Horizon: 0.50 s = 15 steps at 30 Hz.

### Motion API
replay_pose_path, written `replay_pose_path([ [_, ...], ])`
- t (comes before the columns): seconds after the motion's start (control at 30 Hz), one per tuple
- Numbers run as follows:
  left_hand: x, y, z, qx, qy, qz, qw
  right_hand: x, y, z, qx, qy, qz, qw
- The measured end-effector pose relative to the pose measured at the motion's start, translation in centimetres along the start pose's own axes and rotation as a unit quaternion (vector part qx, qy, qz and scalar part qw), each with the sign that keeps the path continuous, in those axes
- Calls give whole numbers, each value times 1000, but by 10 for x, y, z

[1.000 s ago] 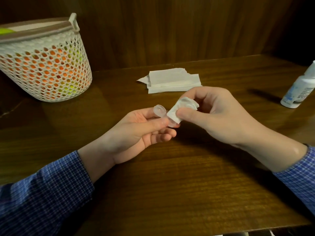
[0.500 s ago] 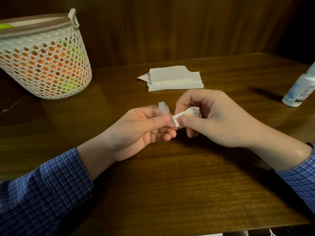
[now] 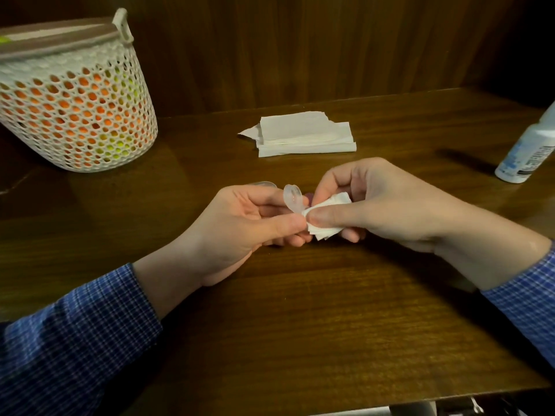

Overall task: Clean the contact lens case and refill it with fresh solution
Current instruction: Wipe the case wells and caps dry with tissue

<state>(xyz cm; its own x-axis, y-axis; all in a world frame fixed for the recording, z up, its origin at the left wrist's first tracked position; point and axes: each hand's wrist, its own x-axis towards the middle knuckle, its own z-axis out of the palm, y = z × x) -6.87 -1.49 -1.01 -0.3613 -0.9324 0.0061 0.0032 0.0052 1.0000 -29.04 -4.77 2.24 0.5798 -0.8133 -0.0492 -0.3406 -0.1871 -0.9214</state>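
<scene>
Clear contact lens case (image 3: 292, 199) pinched between thumb and curled fingers of the left hand (image 3: 240, 226), held just above the wooden table (image 3: 300, 325), folded tissue (image 3: 326, 216) gripped by the right hand (image 3: 387, 205), pressed against the case, solution bottle (image 3: 528, 148) stood well right of the case.

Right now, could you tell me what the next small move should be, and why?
Probably twist the folded tissue inside the well: the right hand pinches it against the clear lens case that the left hand holds, and the solution bottle stands untouched.
</scene>
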Motion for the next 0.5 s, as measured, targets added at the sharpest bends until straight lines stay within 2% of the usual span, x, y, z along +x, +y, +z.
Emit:
replay_pose_path([
  [0.13,-3,-1,3,29,5,35,999,4,1,3,66,-29,72,995],
  [0.23,-5,-1,3,75,1,52,996,3,2,8,46,-16,75,996],
  [0.37,-5,0,1,111,-23,33,993,0,5,18,-95,61,-10,994],
  [0.5,-2,3,-6,94,-40,-17,995,-6,10,28,-199,138,-125,962],
])
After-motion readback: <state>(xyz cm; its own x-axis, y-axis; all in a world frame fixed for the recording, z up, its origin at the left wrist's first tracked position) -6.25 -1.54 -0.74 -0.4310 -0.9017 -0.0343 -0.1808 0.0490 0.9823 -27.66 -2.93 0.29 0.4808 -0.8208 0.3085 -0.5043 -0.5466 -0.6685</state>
